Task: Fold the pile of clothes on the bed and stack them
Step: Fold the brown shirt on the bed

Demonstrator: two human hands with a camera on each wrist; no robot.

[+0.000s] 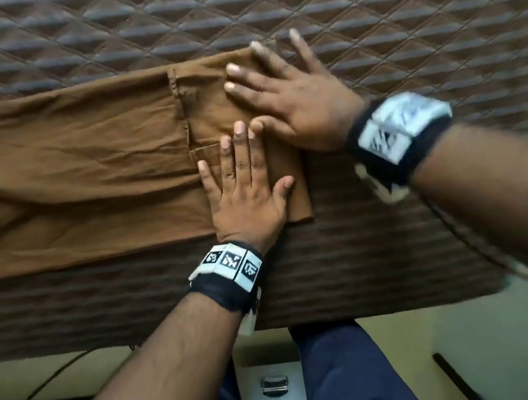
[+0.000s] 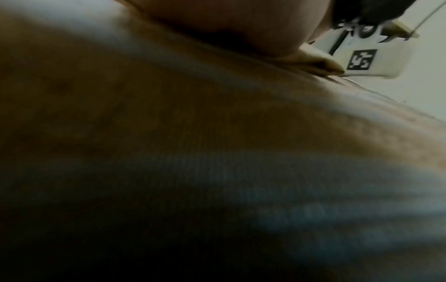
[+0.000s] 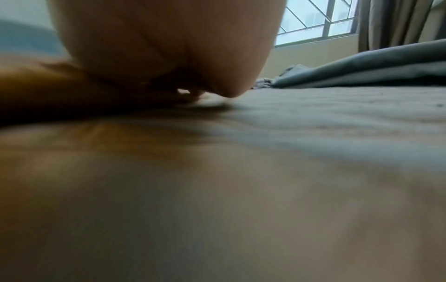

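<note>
A brown pair of trousers (image 1: 87,170) lies flat along the bed, its right end near the bed's middle. My left hand (image 1: 245,182) lies flat on that right end, fingers straight and spread, pointing away from me. My right hand (image 1: 285,89) presses flat on the same end just beyond it, fingers spread and pointing left, some past the cloth's far edge. Both wrist views are dark and blurred; the left wrist view shows brown cloth (image 2: 321,63) under the palm, and the right wrist view shows my palm (image 3: 169,47) low over the cover.
The bed has a brown quilted cover (image 1: 368,15) with a diamond pattern; its near edge (image 1: 359,287) runs in front of my legs. Grey bedding (image 3: 374,70) lies heaped farther along the bed, below a window (image 3: 316,21). A thin cable (image 1: 48,378) trails on the floor.
</note>
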